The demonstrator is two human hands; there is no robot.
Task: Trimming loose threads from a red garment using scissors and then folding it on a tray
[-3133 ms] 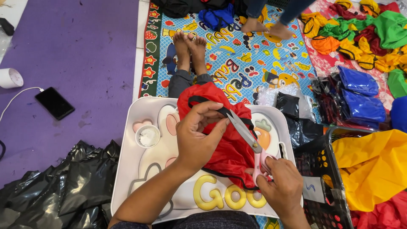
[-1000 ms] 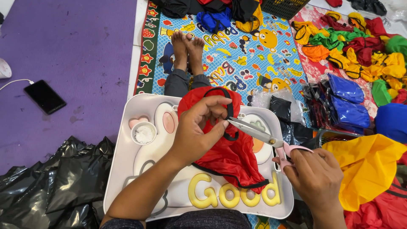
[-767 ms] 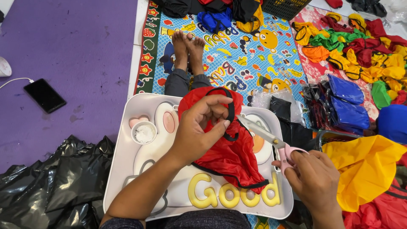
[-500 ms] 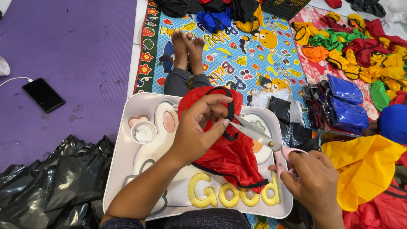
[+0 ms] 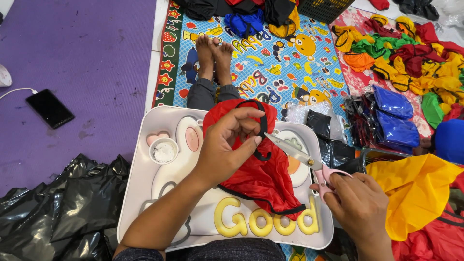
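My left hand pinches a red fabric piece with black trim, holding its black strap loop up over a white lap tray. The cloth drapes down across the tray's yellow raised letters. My right hand grips pink-handled scissors at the tray's right edge. Their blades point left, with the tip close to the strap just below my left fingers.
A small white cup sits in the tray's left part. Black plastic bags lie at the left, a phone on the purple mat. Yellow cloth, blue packets and heaps of coloured fabric lie right. My bare feet rest ahead.
The scissors have swung back in from the right, their tip now near the black strap. My left hand keeps its hold on the red cloth.
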